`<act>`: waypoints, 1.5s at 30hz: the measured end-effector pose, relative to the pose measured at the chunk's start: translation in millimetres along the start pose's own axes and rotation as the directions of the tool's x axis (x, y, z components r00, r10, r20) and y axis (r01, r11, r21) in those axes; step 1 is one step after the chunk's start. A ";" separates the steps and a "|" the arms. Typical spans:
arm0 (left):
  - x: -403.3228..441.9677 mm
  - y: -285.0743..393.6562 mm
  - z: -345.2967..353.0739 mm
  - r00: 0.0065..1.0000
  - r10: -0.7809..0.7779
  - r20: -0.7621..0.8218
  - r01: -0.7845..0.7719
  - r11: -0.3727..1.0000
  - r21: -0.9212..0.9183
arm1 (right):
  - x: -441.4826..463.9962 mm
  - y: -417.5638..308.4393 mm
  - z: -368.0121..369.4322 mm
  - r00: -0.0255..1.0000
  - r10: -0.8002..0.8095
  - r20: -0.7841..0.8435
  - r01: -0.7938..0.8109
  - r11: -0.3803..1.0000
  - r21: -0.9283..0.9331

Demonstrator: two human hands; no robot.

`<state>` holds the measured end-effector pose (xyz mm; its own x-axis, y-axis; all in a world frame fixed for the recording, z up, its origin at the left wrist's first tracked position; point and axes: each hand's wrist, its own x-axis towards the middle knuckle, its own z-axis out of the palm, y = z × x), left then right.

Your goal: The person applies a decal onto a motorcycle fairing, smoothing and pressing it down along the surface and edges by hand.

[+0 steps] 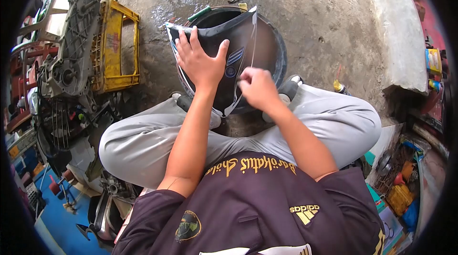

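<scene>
A dark curved panel (220,40) with a pale edge and blue-white markings rests across a round black basin (279,47) between my knees. Spread flat on the panel's left part is my left hand (201,61), fingers apart. My right hand (259,87) is closed at the panel's lower right edge, slightly blurred; whatever its fingers hold, if anything, is too small to make out. A thin pale line runs up along the panel's right edge above that hand. At the basin's far rim lies a green-handled object (199,14).
On the left stand a yellow crate (116,47) and a metal engine casing (71,45). A small yellow-capped bottle (339,87) stands right of my knee. A concrete ledge (396,30) and assorted parts line the right side. The concrete floor is wet at the far side.
</scene>
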<state>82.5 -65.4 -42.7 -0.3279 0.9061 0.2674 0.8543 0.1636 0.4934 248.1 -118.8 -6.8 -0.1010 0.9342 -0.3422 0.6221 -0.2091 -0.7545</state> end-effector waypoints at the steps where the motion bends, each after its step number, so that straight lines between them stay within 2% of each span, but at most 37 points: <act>1: 0.4 -0.1 0.0 1.000 -0.003 0.005 0.003 1.000 0.000 | -4.4 1.4 3.8 1.000 -0.012 0.026 0.012 1.000 -0.003; 2: 1.4 1.1 -0.4 1.000 -0.003 0.003 0.003 1.000 -0.001 | -1.1 1.0 0.0 1.000 -0.014 0.025 0.014 1.000 -0.004; 4: 1.0 2.1 -1.7 1.000 -0.012 0.009 0.012 1.000 -0.006 | 10.2 0.7 -13.6 0.999 0.038 -0.016 -0.035 0.989 0.144; 5: 0.0 1.0 -2.0 1.000 -0.013 0.011 0.013 1.000 -0.004 | 15.1 -2.8 -20.4 0.994 0.048 -0.099 -0.040 0.996 0.077; 6: -0.3 0.7 -1.7 1.000 -0.013 0.010 0.013 1.000 -0.003 | 17.2 -2.9 -24.5 0.992 0.098 -0.077 -0.087 0.987 0.135; 8: 0.3 1.7 -1.1 1.000 -0.011 0.005 0.011 1.000 -0.009 | 10.4 2.3 -13.9 0.998 0.055 -0.040 -0.050 0.994 0.101; 10: 0.3 0.8 -1.5 1.000 -0.013 0.019 0.014 1.000 -0.005 | 0.3 8.8 1.6 0.997 -0.013 0.074 0.014 1.000 -0.018; 12: 1.4 0.0 -0.6 1.000 -0.006 0.009 0.006 1.000 -0.011 | 2.8 4.1 -2.7 0.997 -0.031 0.072 0.031 0.999 -0.012; 14: 0.1 -1.4 -0.9 1.000 -0.001 0.006 0.002 1.000 -0.012 | 11.5 -2.7 -16.3 0.996 0.050 -0.072 -0.044 0.995 0.085; 16: 0.5 0.3 -1.0 1.000 -0.010 0.008 0.010 1.000 -0.017 | 9.6 -3.3 -14.8 0.993 0.113 -0.041 -0.107 0.987 0.123; 18: 0.1 0.6 -1.3 1.000 -0.012 0.016 0.013 1.000 -0.012 | -1.6 4.9 5.8 0.991 -0.131 -0.024 0.130 0.991 -0.030; 19: -0.2 0.2 -1.3 1.000 -0.017 0.026 0.017 1.000 -0.001 | -7.2 2.6 8.7 0.999 -0.038 0.013 0.038 0.999 -0.018; 20: 0.5 0.8 -1.3 1.000 -0.017 0.026 0.017 1.000 -0.001 | -5.2 -0.9 4.0 0.999 -0.038 0.012 0.038 0.999 -0.018; 22: 0.9 0.8 -1.2 1.000 -0.005 0.006 0.005 1.000 -0.008 | 3.9 -6.4 -7.9 0.991 -0.001 -0.134 0.007 0.999 0.043; 24: -1.2 -0.3 -1.8 1.000 -0.006 0.012 0.006 1.000 0.000 | 5.5 -8.8 -11.8 0.988 0.050 -0.147 -0.038 0.996 0.086; 27: 0.0 1.2 -1.0 1.000 -0.002 0.010 0.002 1.000 -0.004 | -7.6 0.4 11.1 0.995 -0.100 -0.026 0.100 0.995 -0.008; 28: -0.2 0.0 -1.0 1.000 -0.001 0.014 0.001 1.000 -0.002 | -9.0 5.3 13.2 0.995 -0.103 -0.015 0.102 0.993 -0.057; 30: 1.4 0.7 -0.2 1.000 -0.002 0.006 0.002 1.000 -0.006 | 0.9 -2.5 -2.9 1.000 -0.023 0.019 0.023 0.999 -0.027; 31: 0.2 0.1 -0.8 1.000 0.001 0.004 -0.001 1.000 -0.012 | 8.2 1.2 -5.7 0.995 -0.028 -0.093 0.029 1.000 0.006; 32: -2.0 -1.4 -2.0 1.000 0.000 0.009 0.000 1.000 -0.010 | 11.3 -4.1 -11.6 0.989 0.034 -0.141 -0.020 0.995 0.094; 34: 0.3 0.1 -1.4 1.000 -0.002 0.012 0.002 1.000 -0.008 | 7.2 -5.3 -9.8 0.993 -0.008 -0.118 0.012 0.999 0.034; 36: -0.2 1.3 -1.8 1.000 -0.006 0.014 0.006 1.000 -0.004 | -4.3 3.4 11.5 0.982 -0.155 -0.105 0.146 0.985 -0.087; 40: 1.2 0.7 -2.0 1.000 -0.004 0.013 0.004 1.000 -0.015 | 0.1 2.7 -0.7 0.996 -0.092 -0.009 0.092 0.996 -0.014; 42: -0.2 -1.0 -0.8 1.000 0.000 0.011 0.000 1.000 -0.027 | 11.1 -0.5 -8.4 0.989 -0.013 -0.144 0.021 0.998 0.059; 45: -0.3 -1.5 0.0 1.000 0.003 0.006 -0.003 1.000 -0.025 | 4.9 0.8 0.7 0.984 -0.078 -0.161 0.081 0.997 0.012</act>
<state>81.3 -65.9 -43.5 -0.3226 0.9089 0.2642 0.8449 0.1507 0.5133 247.7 -114.6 -9.5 -0.0230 0.9820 -0.1873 0.6025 -0.1359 -0.7865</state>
